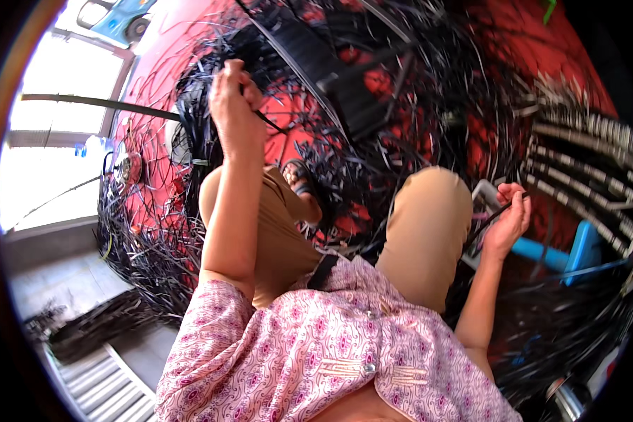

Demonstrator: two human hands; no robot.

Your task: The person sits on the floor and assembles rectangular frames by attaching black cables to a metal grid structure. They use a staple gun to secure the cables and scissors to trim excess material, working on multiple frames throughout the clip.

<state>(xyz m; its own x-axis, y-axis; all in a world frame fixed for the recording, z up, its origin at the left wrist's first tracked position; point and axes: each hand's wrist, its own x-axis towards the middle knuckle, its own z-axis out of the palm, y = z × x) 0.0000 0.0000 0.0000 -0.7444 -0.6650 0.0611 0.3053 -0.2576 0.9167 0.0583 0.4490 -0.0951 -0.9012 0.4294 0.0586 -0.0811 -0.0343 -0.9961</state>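
Left hand (233, 105), upper left of frame, pinches a thin black strip (269, 124) above a heap of black strips (373, 155). Right hand (508, 221), at right, closes around another black strip (487, 219) beside the knee (432, 204).

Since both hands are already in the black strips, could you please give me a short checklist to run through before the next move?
1. Left hand closed on a strip: ok.
2. Right hand pinching a strip end: ok.
3. Both hands on the same strip: cannot tell, the run between them is lost in the pile.
4. Held strip free of the tangle: cannot tell.
5. Foot out of the loose strips: not ok, strips lie all around it.
6. Bundles on the right apart from the pile: ok.
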